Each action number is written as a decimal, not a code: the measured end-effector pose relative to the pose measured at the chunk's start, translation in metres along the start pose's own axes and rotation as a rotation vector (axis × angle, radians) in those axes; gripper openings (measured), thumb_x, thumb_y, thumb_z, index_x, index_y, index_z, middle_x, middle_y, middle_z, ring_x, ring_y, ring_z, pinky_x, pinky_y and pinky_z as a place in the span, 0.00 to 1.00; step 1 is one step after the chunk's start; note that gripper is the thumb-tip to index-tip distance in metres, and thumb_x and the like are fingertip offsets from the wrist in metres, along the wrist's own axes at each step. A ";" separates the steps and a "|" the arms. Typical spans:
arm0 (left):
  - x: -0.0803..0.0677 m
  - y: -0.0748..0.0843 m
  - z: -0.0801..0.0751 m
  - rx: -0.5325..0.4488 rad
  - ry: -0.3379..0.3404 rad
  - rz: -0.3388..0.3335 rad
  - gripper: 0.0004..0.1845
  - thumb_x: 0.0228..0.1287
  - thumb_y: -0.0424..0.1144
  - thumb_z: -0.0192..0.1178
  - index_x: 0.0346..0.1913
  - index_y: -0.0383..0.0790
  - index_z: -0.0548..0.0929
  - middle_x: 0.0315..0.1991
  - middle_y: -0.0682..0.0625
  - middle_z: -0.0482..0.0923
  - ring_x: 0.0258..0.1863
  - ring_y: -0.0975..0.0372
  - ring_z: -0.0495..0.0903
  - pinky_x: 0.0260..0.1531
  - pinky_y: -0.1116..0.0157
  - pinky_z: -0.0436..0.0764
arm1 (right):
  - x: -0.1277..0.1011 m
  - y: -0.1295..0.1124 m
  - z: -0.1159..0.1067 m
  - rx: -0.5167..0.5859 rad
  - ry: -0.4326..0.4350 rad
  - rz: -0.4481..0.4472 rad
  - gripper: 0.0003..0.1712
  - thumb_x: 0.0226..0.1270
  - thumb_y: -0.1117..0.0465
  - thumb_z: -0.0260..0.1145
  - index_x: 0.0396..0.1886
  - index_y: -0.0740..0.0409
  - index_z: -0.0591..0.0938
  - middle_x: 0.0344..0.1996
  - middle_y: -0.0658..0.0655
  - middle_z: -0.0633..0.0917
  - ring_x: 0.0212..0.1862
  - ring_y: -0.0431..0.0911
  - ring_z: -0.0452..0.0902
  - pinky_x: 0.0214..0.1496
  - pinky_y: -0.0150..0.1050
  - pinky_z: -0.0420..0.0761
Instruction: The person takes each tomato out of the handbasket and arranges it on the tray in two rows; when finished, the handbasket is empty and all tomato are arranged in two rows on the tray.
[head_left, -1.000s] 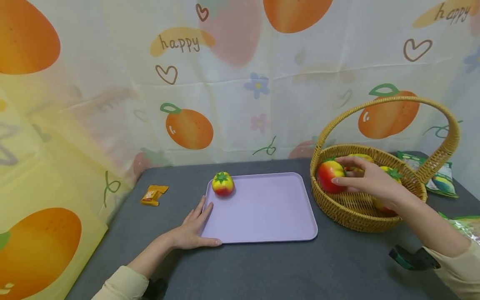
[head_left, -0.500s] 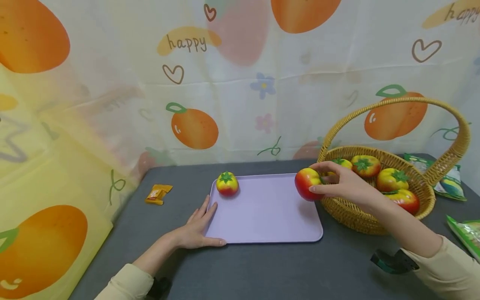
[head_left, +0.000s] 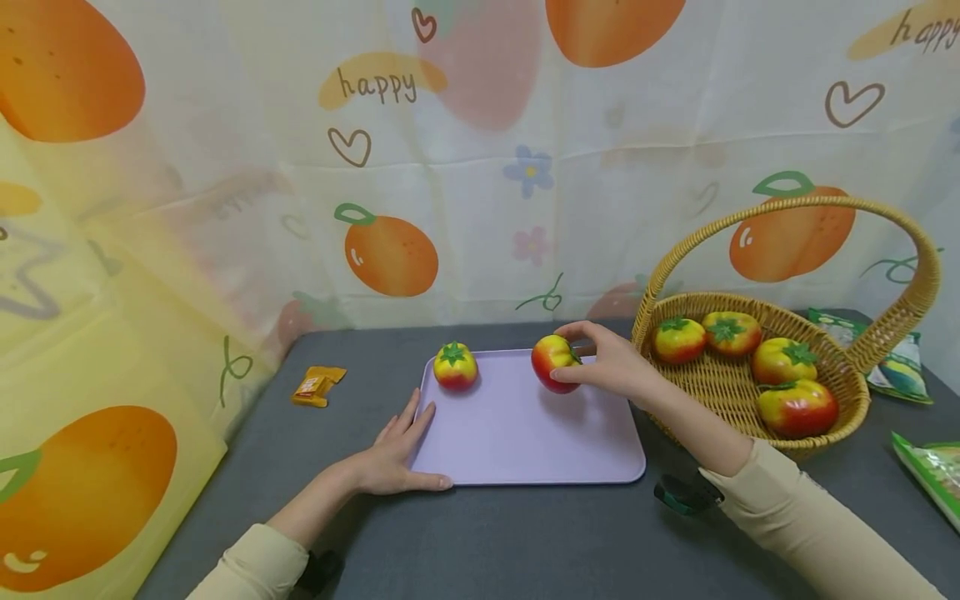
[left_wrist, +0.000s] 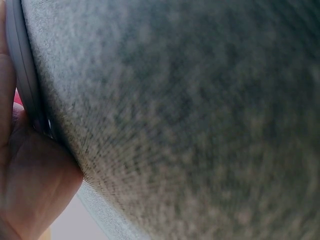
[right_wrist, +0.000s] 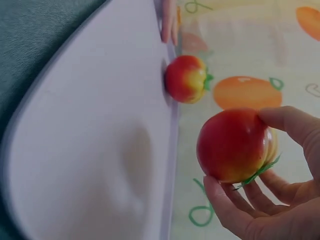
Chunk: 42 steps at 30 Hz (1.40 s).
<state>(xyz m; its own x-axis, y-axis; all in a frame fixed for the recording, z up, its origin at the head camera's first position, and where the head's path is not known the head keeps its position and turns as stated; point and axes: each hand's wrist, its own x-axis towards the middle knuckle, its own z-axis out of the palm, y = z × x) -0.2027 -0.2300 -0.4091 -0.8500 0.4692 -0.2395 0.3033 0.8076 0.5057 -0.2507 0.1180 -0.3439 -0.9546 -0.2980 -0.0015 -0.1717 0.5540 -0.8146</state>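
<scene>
Right hand (head_left: 611, 367) above tray (head_left: 525, 450), grip curled round tomato (head_left: 551, 363); left hand (head_left: 393, 454) flat.

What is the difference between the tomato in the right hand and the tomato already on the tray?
The held tomato is gripped by the right hand above the purple tray, tilted so its green stem faces sideways; the resting tomato sits upright near the tray's far left corner, untouched. The held one looks redder, the resting one yellower on top. Both are similar in size, with green tops.
</scene>
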 end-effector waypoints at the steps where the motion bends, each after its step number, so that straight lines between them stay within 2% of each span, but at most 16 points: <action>1: 0.000 0.000 0.000 0.001 -0.001 0.001 0.60 0.46 0.67 0.62 0.73 0.42 0.41 0.71 0.45 0.20 0.70 0.49 0.32 0.64 0.45 0.37 | 0.002 -0.001 0.003 -0.014 0.006 -0.006 0.36 0.48 0.45 0.72 0.57 0.48 0.71 0.54 0.54 0.74 0.56 0.53 0.71 0.50 0.49 0.75; 13: 0.001 -0.003 0.001 -0.001 -0.005 0.002 0.60 0.46 0.67 0.62 0.73 0.43 0.41 0.71 0.45 0.20 0.70 0.50 0.33 0.64 0.45 0.36 | 0.025 -0.008 0.023 -0.100 0.011 -0.040 0.31 0.51 0.52 0.71 0.56 0.51 0.73 0.51 0.54 0.75 0.52 0.51 0.73 0.51 0.48 0.73; 23: 0.002 -0.004 0.003 0.005 -0.007 -0.016 0.60 0.45 0.68 0.62 0.73 0.44 0.41 0.71 0.46 0.20 0.70 0.49 0.33 0.64 0.45 0.36 | 0.039 -0.009 0.033 -0.189 0.032 -0.122 0.31 0.50 0.56 0.71 0.55 0.58 0.74 0.51 0.59 0.75 0.49 0.52 0.71 0.52 0.48 0.72; 32: 0.001 -0.003 0.003 0.013 -0.004 -0.021 0.60 0.44 0.68 0.62 0.73 0.44 0.41 0.72 0.45 0.21 0.70 0.49 0.34 0.64 0.45 0.36 | 0.049 -0.009 0.044 -0.251 0.048 -0.151 0.31 0.47 0.57 0.72 0.54 0.60 0.75 0.50 0.59 0.75 0.51 0.52 0.69 0.56 0.48 0.69; 42: 0.001 0.000 0.001 0.005 -0.005 -0.016 0.60 0.45 0.68 0.62 0.73 0.43 0.42 0.72 0.45 0.21 0.70 0.49 0.33 0.64 0.45 0.36 | 0.056 -0.014 0.052 -0.327 0.057 -0.160 0.31 0.47 0.59 0.71 0.54 0.60 0.75 0.51 0.60 0.74 0.50 0.54 0.69 0.54 0.48 0.70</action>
<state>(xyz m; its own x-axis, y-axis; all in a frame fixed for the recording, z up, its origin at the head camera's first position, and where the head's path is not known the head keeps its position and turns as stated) -0.2029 -0.2295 -0.4106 -0.8526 0.4581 -0.2514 0.2919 0.8166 0.4978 -0.2892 0.0525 -0.3626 -0.9197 -0.3623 0.1512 -0.3802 0.7259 -0.5731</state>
